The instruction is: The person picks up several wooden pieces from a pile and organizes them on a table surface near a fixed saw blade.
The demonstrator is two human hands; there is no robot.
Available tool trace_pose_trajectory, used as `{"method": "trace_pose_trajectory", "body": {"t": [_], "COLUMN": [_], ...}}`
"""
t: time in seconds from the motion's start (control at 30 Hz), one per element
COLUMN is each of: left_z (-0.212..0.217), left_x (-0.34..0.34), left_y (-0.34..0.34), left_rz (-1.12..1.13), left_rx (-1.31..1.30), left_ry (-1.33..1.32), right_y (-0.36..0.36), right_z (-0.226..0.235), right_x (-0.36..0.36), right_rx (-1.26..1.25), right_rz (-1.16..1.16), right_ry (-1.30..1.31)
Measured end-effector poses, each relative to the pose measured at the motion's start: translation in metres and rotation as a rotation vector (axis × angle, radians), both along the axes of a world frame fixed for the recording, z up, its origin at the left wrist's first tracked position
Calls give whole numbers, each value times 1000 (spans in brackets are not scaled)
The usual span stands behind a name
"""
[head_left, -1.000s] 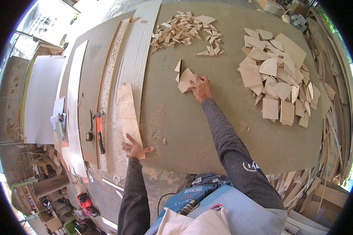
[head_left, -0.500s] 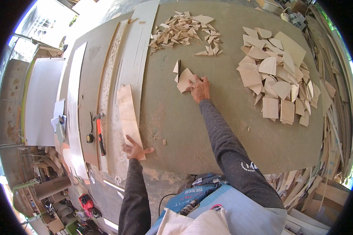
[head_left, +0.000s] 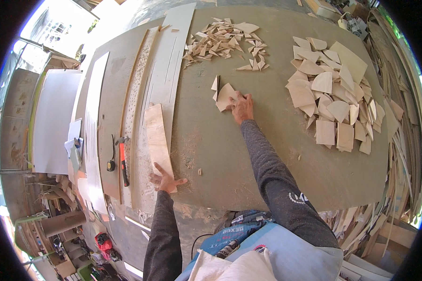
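Observation:
My right hand [head_left: 242, 108] reaches out over the table with curled fingers and thumb on a pale, curved-edge thin wood piece [head_left: 225, 97]. Just left of that piece lies a narrow dark strip [head_left: 218, 85], with a small pointed wood sliver [head_left: 214, 87] along its other side. My left hand [head_left: 163, 180] rests with spread fingers on the near end of a long plywood strip [head_left: 157, 136]. The strip lies lengthwise, pointing away from me.
A heap of small pointed offcuts [head_left: 215, 42] lies at the far side; a larger pile of rounded and square pieces [head_left: 337, 110] is at right. Left of the plywood strip are a hammer [head_left: 123, 164], a tape measure [head_left: 111, 165] and long boards [head_left: 94, 122] on the table [head_left: 248, 173].
The whole view has shifted slightly. Both hands keep nearly the same places, the right on the curved wood piece and the left on the plywood strip.

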State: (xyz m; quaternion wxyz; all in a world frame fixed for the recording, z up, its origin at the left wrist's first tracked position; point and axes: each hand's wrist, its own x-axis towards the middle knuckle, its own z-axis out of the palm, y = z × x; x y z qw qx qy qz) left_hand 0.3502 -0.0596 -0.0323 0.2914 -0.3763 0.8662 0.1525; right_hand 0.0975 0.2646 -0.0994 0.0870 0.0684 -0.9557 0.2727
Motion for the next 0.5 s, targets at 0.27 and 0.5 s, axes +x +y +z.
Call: {"method": "trace_pose_trajectory", "body": {"t": [0.27, 0.5], "left_z": [2, -5], "left_x": [-2, 3], "left_y": [2, -3], "left_rz": [-1, -14], "left_rx": [9, -4], "left_ry": [-32, -1], "right_y": [0, -2], "right_z": [-8, 1], "right_x": [-15, -15], "right_rx": [-39, -7], "right_rz": [-25, -12], "right_ry": [7, 12]}}
